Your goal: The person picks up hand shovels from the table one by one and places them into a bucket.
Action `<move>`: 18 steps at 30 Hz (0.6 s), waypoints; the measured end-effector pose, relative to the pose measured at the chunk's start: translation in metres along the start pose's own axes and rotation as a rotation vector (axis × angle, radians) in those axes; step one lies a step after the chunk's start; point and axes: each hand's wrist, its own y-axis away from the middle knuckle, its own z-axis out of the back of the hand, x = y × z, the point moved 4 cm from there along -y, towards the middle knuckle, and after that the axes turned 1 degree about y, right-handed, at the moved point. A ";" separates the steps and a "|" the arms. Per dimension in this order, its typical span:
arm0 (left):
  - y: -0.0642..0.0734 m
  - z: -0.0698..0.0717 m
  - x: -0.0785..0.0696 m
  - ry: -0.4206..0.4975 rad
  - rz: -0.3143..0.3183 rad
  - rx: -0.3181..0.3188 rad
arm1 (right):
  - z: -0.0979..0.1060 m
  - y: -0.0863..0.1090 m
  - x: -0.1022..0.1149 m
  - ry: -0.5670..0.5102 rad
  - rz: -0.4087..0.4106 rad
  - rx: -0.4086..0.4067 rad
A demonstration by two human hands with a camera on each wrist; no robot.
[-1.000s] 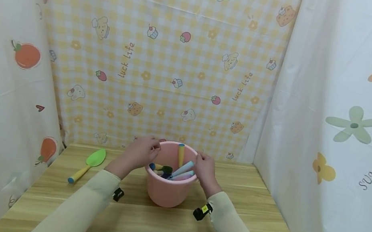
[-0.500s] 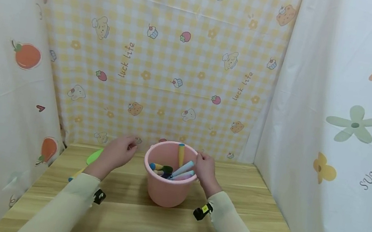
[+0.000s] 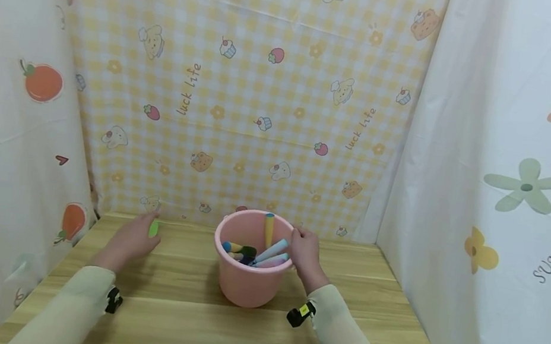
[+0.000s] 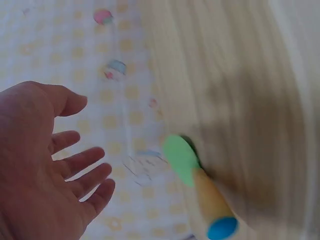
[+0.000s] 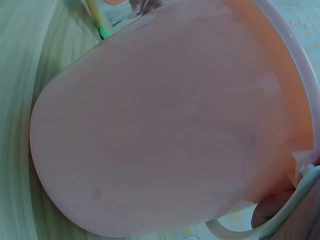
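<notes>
A pink bucket [image 3: 249, 285] stands upright on the table, and its side fills most of the right wrist view. Inside it lie several small tools, among them one with a yellow handle [image 3: 268, 231] and some with pale blue and pink handles [image 3: 270, 252]. My right hand [image 3: 307, 255] grips the bucket at its right rim, where the white carry handle [image 5: 300, 192] joins. At the left, my left hand [image 3: 132, 240] hovers over a toy trowel with a green blade [image 4: 179, 156] and yellow handle [image 4: 212, 197]. Its fingers are spread and hold nothing; the hand mostly hides the trowel in the head view.
The wooden table [image 3: 206, 335] has patterned cloths around it: a yellow checked curtain [image 3: 257, 85] at the back, a white one [image 3: 16, 65] on the left and another [image 3: 480, 108] on the right. A small black wrist camera [image 3: 114, 300] is strapped to the left wrist.
My left hand has left the bucket's left rim and travelled left to the trowel, covering most of it. The right hand and the bucket have stayed put.
</notes>
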 end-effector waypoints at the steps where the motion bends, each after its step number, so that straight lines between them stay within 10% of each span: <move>1: 0.001 -0.001 0.006 -0.015 0.009 0.005 | 0.000 0.000 0.000 0.000 -0.003 -0.002; 18: 0.019 -0.018 0.058 -0.106 0.151 0.128 | 0.000 -0.002 -0.003 0.003 0.003 -0.003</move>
